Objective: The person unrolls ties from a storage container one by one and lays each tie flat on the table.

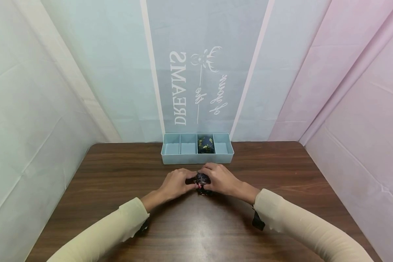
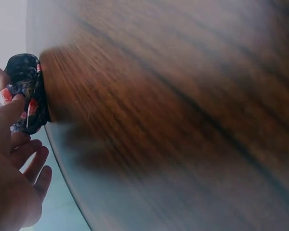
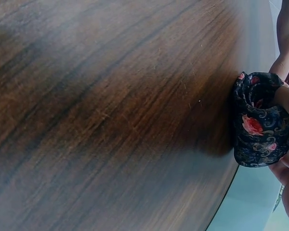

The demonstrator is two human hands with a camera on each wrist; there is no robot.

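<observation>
A rolled dark cloth with red and pink flowers [image 1: 203,179] stands on the brown table, between both hands. From the right, my right hand [image 1: 222,179] grips the roll; in the right wrist view its thumb reaches into the open top of the cloth [image 3: 261,130] while fingers lie behind. My left hand [image 1: 176,183] pinches the roll's left side with thumb and forefinger. In the left wrist view, the other left fingers [image 2: 36,166] hang loosely curled beside the cloth [image 2: 33,96]. Parts of the roll are hidden behind the hands.
Just beyond the hands is a light blue box [image 1: 196,159] with several compartments in a row. Its third compartment from the left contains a rolled dark cloth with yellow flowers [image 1: 205,145]. A printed curtain [image 1: 199,87] hangs behind the table [image 1: 118,174].
</observation>
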